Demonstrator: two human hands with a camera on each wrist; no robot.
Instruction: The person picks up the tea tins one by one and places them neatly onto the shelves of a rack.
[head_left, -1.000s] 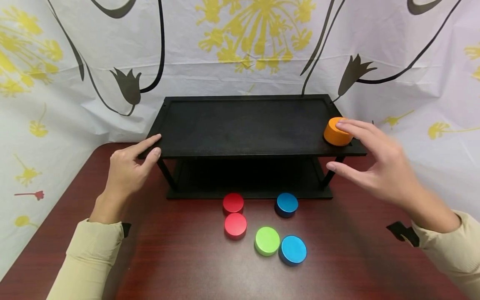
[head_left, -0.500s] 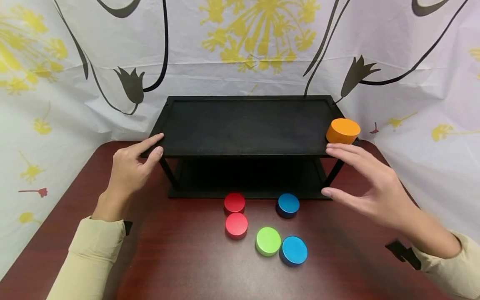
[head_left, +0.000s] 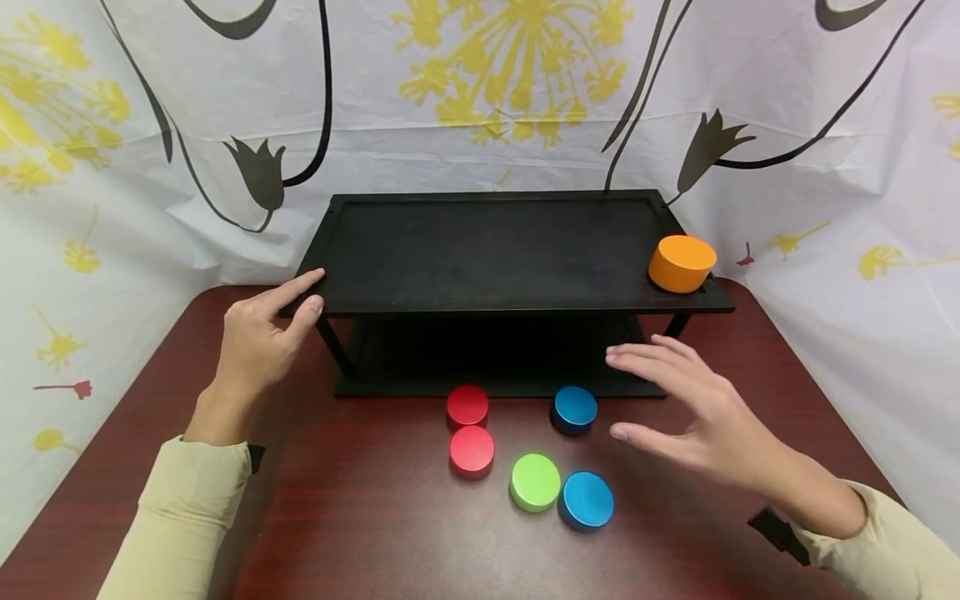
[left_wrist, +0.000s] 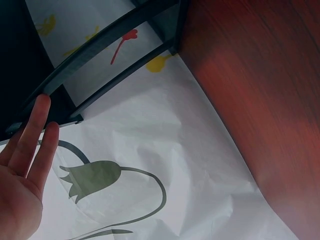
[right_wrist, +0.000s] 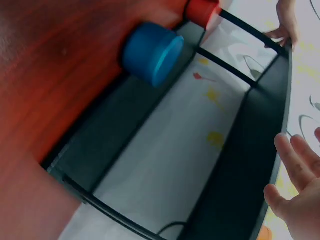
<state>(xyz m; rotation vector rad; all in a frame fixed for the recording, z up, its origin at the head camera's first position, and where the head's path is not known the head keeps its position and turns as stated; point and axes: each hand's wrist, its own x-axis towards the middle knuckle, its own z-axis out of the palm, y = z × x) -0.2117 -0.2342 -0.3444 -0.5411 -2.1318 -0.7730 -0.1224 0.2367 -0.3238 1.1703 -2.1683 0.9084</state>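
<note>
My left hand [head_left: 262, 333] rests at the front left corner of a black two-tier shelf [head_left: 480, 250], index finger on the top board and thumb by its front edge. In the left wrist view its fingers [left_wrist: 37, 120] lie straight along the shelf's side. My right hand [head_left: 697, 408] hovers with nothing in it, thumb and fingers spread apart, just right of a dark blue disc [head_left: 574, 408]. An orange round block [head_left: 682, 263] sits on the top board's front right corner. In the right wrist view, the blue disc [right_wrist: 152, 52] stands by the lower board.
On the dark red wooden table [head_left: 360, 517] lie two red discs [head_left: 471, 451], a green disc [head_left: 535, 482] and a lighter blue disc [head_left: 587, 500], in front of the shelf. A white patterned cloth [head_left: 465, 158] hangs behind and along both sides.
My right hand has left the orange block and moved down and left toward the dark blue disc. The orange block stays on the shelf's corner; my left hand holds its place.
</note>
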